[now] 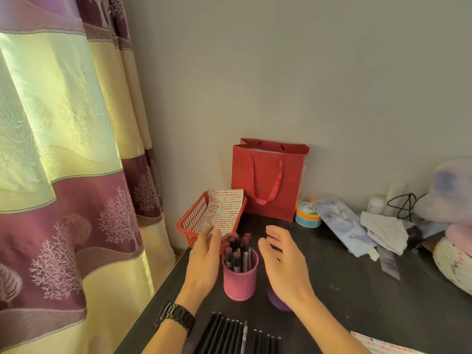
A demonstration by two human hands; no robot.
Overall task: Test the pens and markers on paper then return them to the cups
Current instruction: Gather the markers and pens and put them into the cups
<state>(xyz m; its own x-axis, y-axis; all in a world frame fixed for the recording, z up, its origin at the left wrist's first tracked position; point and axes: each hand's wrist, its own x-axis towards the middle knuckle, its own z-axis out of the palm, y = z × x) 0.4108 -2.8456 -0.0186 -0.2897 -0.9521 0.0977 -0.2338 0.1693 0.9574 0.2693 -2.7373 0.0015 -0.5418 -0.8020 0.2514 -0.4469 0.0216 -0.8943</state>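
Note:
A pink ribbed cup stands on the dark table, filled with several red-capped pens. My left hand, with a black watch on its wrist, hovers just left of the cup, fingers straight and holding nothing. To the right of the cup is my right hand, held open and empty. A purple cup is mostly hidden under my right wrist. A row of several black pens lies flat at the near edge. A corner of a printed paper sheet shows at the bottom right.
A red basket holding a red-dotted sheet sits behind the cup. A red gift bag stands against the wall. A round tin, blue packets, crumpled paper and a woven basket crowd the right side. A curtain hangs at left.

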